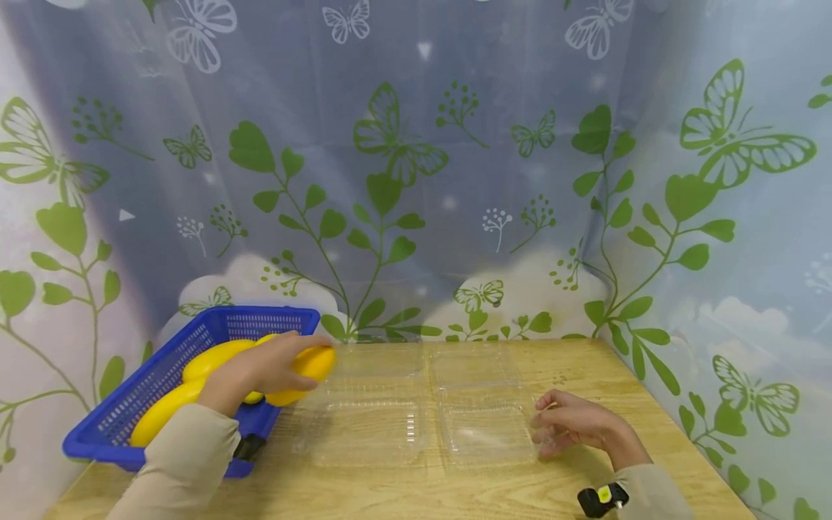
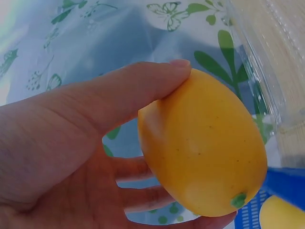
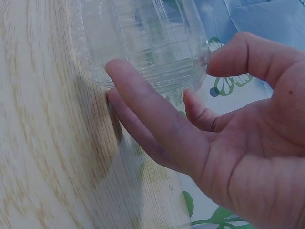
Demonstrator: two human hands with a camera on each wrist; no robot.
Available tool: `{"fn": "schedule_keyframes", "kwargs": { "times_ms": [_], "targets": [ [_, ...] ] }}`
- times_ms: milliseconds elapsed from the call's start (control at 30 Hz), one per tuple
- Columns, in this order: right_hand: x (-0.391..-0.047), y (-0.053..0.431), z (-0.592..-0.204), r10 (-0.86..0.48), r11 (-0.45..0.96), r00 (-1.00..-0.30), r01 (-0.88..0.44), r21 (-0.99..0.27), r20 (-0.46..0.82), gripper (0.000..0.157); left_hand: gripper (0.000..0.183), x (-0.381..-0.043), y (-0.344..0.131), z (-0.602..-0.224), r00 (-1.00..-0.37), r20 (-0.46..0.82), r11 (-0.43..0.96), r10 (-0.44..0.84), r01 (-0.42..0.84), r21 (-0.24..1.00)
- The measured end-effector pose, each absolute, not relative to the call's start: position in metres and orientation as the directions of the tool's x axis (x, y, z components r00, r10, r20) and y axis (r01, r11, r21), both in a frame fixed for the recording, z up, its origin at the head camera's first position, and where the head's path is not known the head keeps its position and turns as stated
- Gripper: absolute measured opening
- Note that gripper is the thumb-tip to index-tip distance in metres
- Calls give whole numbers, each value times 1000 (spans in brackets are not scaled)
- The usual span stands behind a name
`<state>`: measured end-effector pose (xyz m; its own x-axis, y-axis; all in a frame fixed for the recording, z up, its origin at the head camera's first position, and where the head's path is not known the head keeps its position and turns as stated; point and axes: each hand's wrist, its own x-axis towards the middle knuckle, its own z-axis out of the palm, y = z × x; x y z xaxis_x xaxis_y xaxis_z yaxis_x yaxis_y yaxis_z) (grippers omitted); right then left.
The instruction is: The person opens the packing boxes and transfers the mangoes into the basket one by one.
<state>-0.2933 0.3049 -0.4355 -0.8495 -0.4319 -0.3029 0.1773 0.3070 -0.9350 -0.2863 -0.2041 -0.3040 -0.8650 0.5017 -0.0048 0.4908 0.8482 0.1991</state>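
My left hand (image 1: 266,365) grips a yellow-orange mango (image 2: 205,148) with a small green stem nub, thumb on one side and fingers round the other. It holds the fruit over the right edge of a blue plastic basket (image 1: 104,453). Larger yellow fruits (image 1: 165,410) lie in that basket, partly hidden by my arm. By the right side of a clear plastic clamshell box (image 1: 487,437), my right hand (image 1: 578,425) has its fingers loosely extended. In the right wrist view its thumb (image 3: 226,62) appears to touch the box's rim.
A second clear box (image 1: 370,437) stands left of the first, and both have their lids (image 1: 474,367) folded back. The wooden table (image 1: 416,495) meets a butterfly-patterned curtain (image 1: 416,238) at the back and sides.
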Motion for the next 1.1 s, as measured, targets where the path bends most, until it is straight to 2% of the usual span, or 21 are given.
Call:
{"fn": "schedule_keyframes", "kwargs": {
  "times_ms": [1100],
  "targets": [
    [-293,305,-437,-425,311,-851,183,-933,-309,39,64,-292,-256,-309,-920,-47,910,388,375,177]
  ]
}}
